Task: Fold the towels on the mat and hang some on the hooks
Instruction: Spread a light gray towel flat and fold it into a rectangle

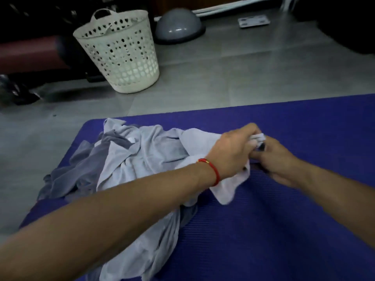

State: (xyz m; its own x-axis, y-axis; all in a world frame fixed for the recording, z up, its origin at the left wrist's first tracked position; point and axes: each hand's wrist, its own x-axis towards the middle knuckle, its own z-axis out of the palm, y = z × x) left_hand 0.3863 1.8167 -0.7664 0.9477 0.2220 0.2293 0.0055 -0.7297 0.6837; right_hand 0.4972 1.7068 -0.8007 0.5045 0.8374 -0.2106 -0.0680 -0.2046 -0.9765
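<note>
A rumpled heap of pale grey and darker grey towels [129, 159] lies on the left part of the blue mat [284, 220]. My left hand [233, 147], with a red string on its wrist, grips a bunched corner of one pale towel [229, 187] above the mat. My right hand [278, 159] meets it from the right and its fingers pinch the same towel's edge; they are partly hidden and blurred. No hooks are in view.
A white perforated laundry basket [121, 55] stands on the grey floor beyond the mat. A grey half-dome balance trainer [178, 27] and a flat scale [253, 21] lie farther back. Dark gym equipment [30, 55] fills the far left.
</note>
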